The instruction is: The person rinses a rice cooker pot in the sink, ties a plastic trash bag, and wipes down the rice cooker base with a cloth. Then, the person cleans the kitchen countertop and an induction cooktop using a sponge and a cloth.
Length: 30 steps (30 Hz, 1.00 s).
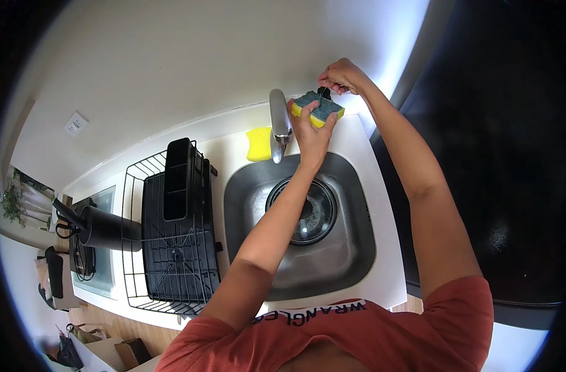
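My left hand (313, 133) grips a sponge (333, 111) beyond the faucet. Its dark green scouring side faces up and its yellow side is below. Just above the sponge, my right hand (343, 75) has its fingers curled together at a small black object (324, 92), whose kind is unclear and whose lower part is hidden behind the sponge. I cannot tell how firmly those fingers hold it. Below my left forearm, a round lid (320, 217) with a dark centre lies in the steel sink (351, 260).
A metal faucet (279, 115) rises left of my left hand, beside a second yellow sponge (258, 144). A black wire dish rack (134, 273) with a black utensil holder (177, 180) stands left of the sink. A large black surface (500, 186) borders the right side.
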### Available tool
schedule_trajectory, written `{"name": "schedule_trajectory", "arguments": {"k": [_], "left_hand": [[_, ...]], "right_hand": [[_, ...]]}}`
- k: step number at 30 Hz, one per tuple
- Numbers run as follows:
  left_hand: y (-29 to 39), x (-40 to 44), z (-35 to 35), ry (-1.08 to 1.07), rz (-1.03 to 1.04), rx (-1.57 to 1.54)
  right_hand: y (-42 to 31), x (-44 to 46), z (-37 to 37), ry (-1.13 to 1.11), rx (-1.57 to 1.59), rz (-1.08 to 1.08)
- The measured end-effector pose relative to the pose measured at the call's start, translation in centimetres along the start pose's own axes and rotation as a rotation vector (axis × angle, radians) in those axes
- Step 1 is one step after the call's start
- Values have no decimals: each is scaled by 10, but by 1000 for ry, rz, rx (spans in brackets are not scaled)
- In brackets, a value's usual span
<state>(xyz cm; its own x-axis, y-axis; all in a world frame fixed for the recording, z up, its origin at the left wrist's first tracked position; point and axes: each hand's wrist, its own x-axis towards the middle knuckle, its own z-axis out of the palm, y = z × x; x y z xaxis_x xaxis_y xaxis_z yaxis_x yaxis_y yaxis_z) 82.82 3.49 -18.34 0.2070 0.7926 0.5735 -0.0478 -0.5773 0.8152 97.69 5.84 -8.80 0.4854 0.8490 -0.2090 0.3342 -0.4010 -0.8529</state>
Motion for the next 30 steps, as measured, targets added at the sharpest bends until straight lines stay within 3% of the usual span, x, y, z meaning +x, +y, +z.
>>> {"name": "schedule_trajectory", "arguments": {"k": [1, 2, 11, 15, 17, 19, 21, 22, 24, 25, 26, 27, 30], "left_hand": [[2, 4, -3, -1, -45, -76], [4, 3, -6, -42, -221, -128], [4, 3, -13, -24, -96, -184], [2, -3, -14, -23, -156, -124], [-6, -6, -11, 14, -27, -29], [-1, -12, -21, -7, -38, -15], [4, -21, -33, -74, 36, 129], [14, -32, -40, -33, 39, 138], [27, -60, -52, 2, -9, -6], [33, -71, -58, 26, -37, -159], [39, -84, -67, -24, 17, -136], [30, -96, -73, -109, 113, -16], [13, -106, -102, -252, 147, 259]], "right_hand": [[0, 3, 0, 3, 1, -1], [2, 5, 1, 7, 30, 3], [-3, 12, -4, -35, -103, -44], [5, 6, 4, 42, -85, -69], [12, 3, 2, 19, -28, -114], [19, -12, 6, -9, 29, -156], [31, -34, 14, 470, 69, -427], [41, -50, 20, 537, 269, -446], [67, -94, 44, 411, 444, -220], [85, -111, 67, 73, 941, -40], [98, -129, 94, -227, 1283, -35], [113, -146, 116, -406, 1357, -136], [136, -145, 159, -273, 1390, -1]]}}
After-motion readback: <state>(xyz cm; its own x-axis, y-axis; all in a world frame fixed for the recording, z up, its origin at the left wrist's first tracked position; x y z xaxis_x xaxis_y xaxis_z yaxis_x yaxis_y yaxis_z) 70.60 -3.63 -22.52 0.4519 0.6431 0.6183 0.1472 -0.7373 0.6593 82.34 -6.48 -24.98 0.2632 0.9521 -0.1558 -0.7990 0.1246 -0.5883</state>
